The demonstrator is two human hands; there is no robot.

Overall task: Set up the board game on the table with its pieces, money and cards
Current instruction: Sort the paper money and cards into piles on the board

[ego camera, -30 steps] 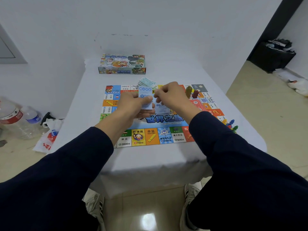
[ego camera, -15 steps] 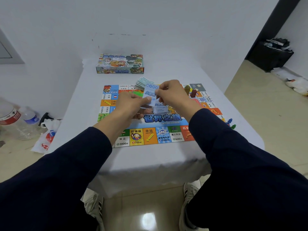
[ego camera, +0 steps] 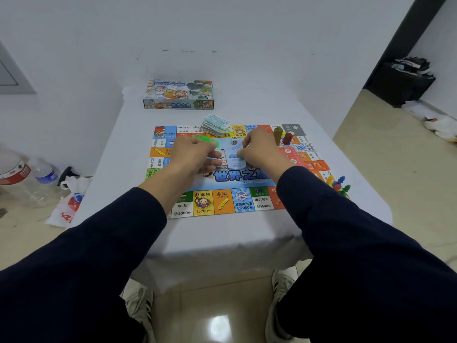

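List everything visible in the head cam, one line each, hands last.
game board: 1, multicoloured, flat on the table centre
table: 1, white cloth
game box: 1, multicoloured, far end of table
paper money: 1 pile, pale green, board's far edge
die: 1, white, on board between the hands
tall pieces: 2, olive and dark red, upright on board, far right
pawns: cluster, mixed colours, by board's right edge
blue cards: a few, on board centre
water bottles: 2, clear, floor left
plastic bag: 1, white, floor left
left hand: holds cards
right hand: pinches a blue card
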